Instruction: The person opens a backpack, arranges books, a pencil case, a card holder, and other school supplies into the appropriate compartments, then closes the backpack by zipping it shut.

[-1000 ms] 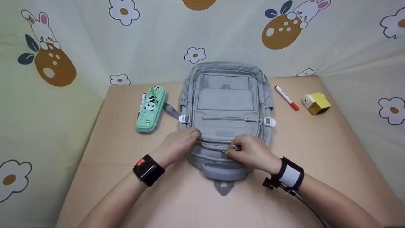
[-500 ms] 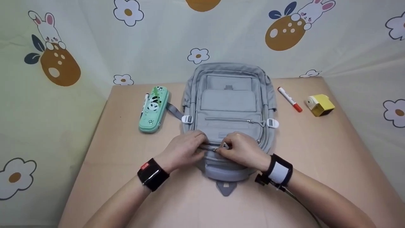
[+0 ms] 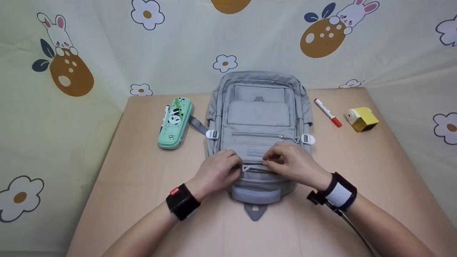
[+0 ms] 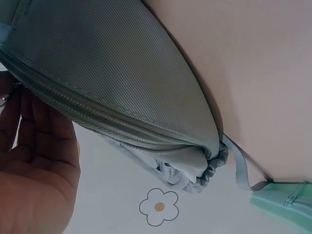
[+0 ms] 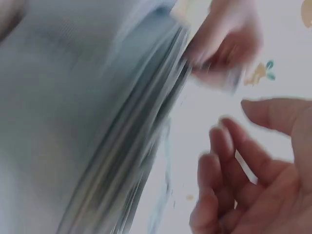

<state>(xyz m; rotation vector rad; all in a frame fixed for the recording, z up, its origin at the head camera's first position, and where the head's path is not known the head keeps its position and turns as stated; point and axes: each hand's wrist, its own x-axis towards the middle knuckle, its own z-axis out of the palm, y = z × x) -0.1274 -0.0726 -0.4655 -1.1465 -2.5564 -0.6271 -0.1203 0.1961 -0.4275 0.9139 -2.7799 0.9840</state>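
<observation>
A grey backpack (image 3: 258,114) lies on the table, its top handle (image 3: 256,195) toward me. My left hand (image 3: 221,169) pinches at the zipper pull (image 3: 246,167) on the near edge of the bag. In the left wrist view a zipper (image 4: 97,107) runs along the bag's edge to the curled left fingers. My right hand (image 3: 291,162) is just right of the pull, its fingers loosely bent. The right wrist view shows this right hand (image 5: 253,175) apart from the bag with nothing between thumb and fingers; the bag and left hand are blurred there.
A green panda pencil case (image 3: 174,123) lies left of the bag, a marker (image 3: 165,116) beside it. On the right are a red-capped marker (image 3: 327,112) and a yellow-and-white pencil sharpener (image 3: 362,119). A patterned cloth hangs behind the table.
The right hand slid the zipper pull leftward, then let go and drew back to the right. The left hand moved right along the bag's edge to the pull.
</observation>
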